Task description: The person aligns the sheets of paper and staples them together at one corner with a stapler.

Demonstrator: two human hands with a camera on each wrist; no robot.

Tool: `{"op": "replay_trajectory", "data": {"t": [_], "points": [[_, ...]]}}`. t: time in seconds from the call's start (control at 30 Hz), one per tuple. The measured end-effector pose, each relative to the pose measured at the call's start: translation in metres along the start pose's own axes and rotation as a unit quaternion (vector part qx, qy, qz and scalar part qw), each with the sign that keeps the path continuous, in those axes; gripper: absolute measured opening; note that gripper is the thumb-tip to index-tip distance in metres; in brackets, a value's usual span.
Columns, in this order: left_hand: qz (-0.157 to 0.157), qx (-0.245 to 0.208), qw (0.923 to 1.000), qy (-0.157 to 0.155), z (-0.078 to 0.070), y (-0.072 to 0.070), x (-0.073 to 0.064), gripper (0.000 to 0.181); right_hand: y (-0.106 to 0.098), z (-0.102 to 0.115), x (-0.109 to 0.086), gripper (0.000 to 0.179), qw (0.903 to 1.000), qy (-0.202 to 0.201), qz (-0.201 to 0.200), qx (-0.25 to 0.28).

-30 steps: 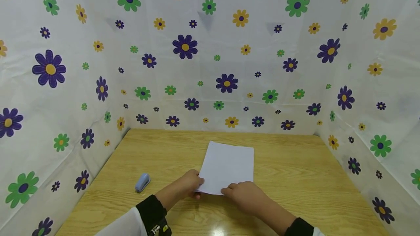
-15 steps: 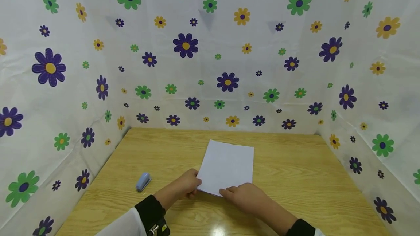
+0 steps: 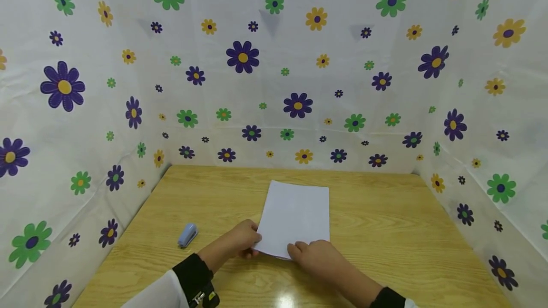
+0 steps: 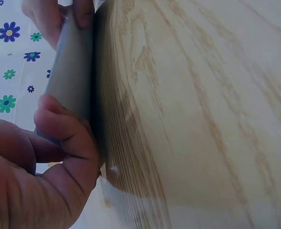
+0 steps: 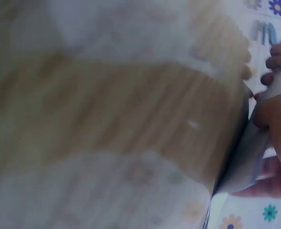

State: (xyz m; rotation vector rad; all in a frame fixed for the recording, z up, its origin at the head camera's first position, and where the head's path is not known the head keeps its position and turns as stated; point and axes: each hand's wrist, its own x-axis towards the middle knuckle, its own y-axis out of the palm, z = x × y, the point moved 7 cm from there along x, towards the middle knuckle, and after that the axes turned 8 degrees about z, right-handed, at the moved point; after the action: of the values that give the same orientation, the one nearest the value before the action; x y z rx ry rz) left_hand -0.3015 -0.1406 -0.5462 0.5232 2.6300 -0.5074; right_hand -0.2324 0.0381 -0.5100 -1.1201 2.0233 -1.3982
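Note:
White paper (image 3: 295,217), seemingly more than one sheet, lies in the middle of the table in the head view. My left hand (image 3: 245,237) pinches its near left corner, thumb on top and fingers below. Farther right along the near edge, my right hand (image 3: 318,256) grips the paper with its thumb on top. From the left wrist view, the near edge is raised off the table, with curled left fingers (image 4: 66,138) under it. The right wrist view is blurred but has both hands on the paper (image 5: 247,167).
A light blue stapler (image 3: 187,235) rests on the wooden table (image 3: 385,232), left of my left hand. White cloth (image 3: 274,84) with printed flowers hangs around the table's back and sides.
The paper has shifted slightly left and toward me, turning a little. Both hands have kept their hold and moved slightly with it. The stapler stays in place.

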Motion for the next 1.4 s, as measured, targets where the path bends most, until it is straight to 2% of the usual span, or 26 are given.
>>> {"op": "replay_trajectory", "data": {"t": [0.17,0.33,0.5,0.6,0.83,0.97,1.03,1.13,1.2,1.23,1.3,1.37,1.4], "points": [[0.017,-0.013,0.9998,-0.005,0.003,0.003,0.001,0.014,-0.001,0.006,0.004,0.044,0.9993,0.026,0.025,-0.009],[0.028,-0.004,0.9996,-0.003,0.003,0.006,-0.001,0.010,0.000,0.009,0.007,0.040,0.9983,0.021,0.024,-0.049],[0.003,0.038,0.9993,-0.003,0.003,0.002,-0.004,0.009,0.003,0.010,0.007,0.038,0.9977,0.008,0.009,-0.067],[-0.002,0.047,0.9989,-0.004,0.004,0.001,-0.004,0.008,0.001,0.009,0.007,0.037,0.9977,0.007,-0.002,-0.068],[0.018,0.024,0.9995,0.001,0.004,0.002,-0.007,0.005,0.000,0.009,0.008,0.037,0.9986,-0.002,-0.005,-0.052],[0.033,0.024,0.9991,0.011,0.002,0.002,-0.011,0.012,0.001,0.010,0.009,0.040,0.9986,-0.009,0.000,-0.053],[0.033,0.040,0.9985,0.019,0.000,-0.002,-0.013,0.012,0.001,0.010,0.008,0.040,0.9984,-0.011,0.000,-0.056],[0.008,0.089,0.9953,0.038,-0.007,-0.019,-0.019,0.016,0.001,0.010,0.008,0.041,0.9980,-0.013,0.002,-0.062],[-0.027,0.158,0.9852,0.062,-0.017,-0.038,-0.026,0.024,0.001,0.010,0.008,0.042,0.9980,-0.013,0.003,-0.061],[-0.046,0.194,0.9773,0.071,-0.024,-0.049,-0.031,0.029,0.001,0.010,0.008,0.043,0.9980,-0.014,0.001,-0.062],[-0.094,0.282,0.9514,0.081,-0.034,-0.073,-0.039,0.036,-0.001,0.009,0.008,0.045,0.9980,-0.015,-0.003,-0.062],[-0.143,0.361,0.9192,0.065,-0.039,-0.099,-0.050,0.042,-0.002,0.009,0.007,0.048,0.9982,-0.015,-0.010,-0.058],[-0.159,0.384,0.9083,0.046,-0.038,-0.110,-0.054,0.045,-0.003,0.009,0.007,0.050,0.9983,-0.014,-0.012,-0.054]]}}
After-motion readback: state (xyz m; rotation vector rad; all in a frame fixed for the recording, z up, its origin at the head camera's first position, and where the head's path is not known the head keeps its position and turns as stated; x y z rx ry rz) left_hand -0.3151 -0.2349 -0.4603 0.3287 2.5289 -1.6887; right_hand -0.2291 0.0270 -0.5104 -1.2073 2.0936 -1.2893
